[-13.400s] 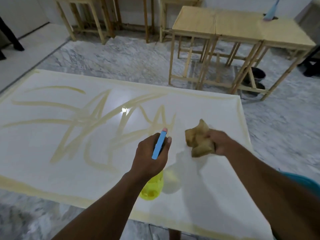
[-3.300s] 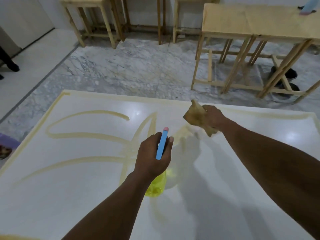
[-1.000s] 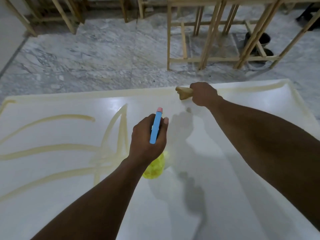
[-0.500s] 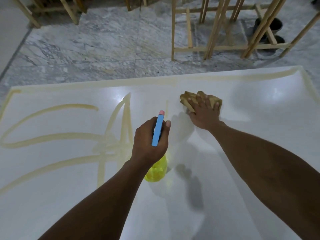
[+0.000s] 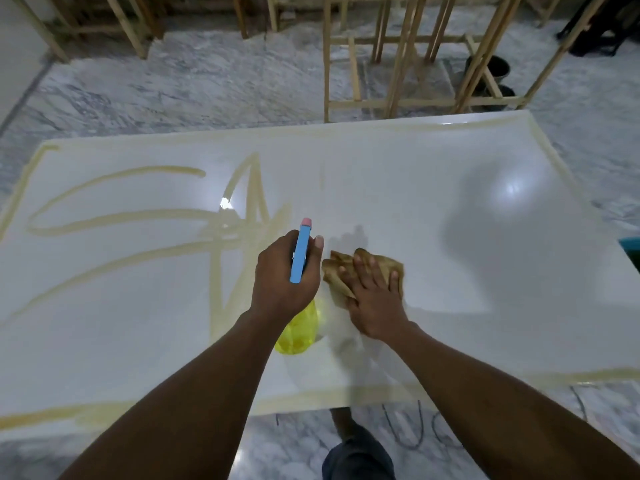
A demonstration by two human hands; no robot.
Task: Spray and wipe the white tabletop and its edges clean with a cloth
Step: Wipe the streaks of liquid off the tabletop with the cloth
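The white tabletop (image 5: 450, 216) fills the middle of the head view. Yellowish smear lines (image 5: 114, 216) cross its left half and run along its edges; the right half looks wiped. My left hand (image 5: 284, 275) grips a spray bottle (image 5: 299, 327) with a yellow body and a blue trigger head, held just above the table near the front. Right beside it, my right hand (image 5: 374, 299) lies flat with fingers spread, pressing a crumpled tan cloth (image 5: 341, 271) onto the surface.
Wooden tables and stools with bare frames (image 5: 398, 64) stand beyond the far edge on a marble floor (image 5: 194, 84). Two dark buckets (image 5: 488, 69) sit under them. A teal object (image 5: 632, 249) shows at the right edge. My leg and foot (image 5: 353, 448) are below the table's near edge.
My right hand has drawn the cloth from the far edge back toward me, beside the bottle. The smears in the middle are gone. My left hand keeps holding the bottle.
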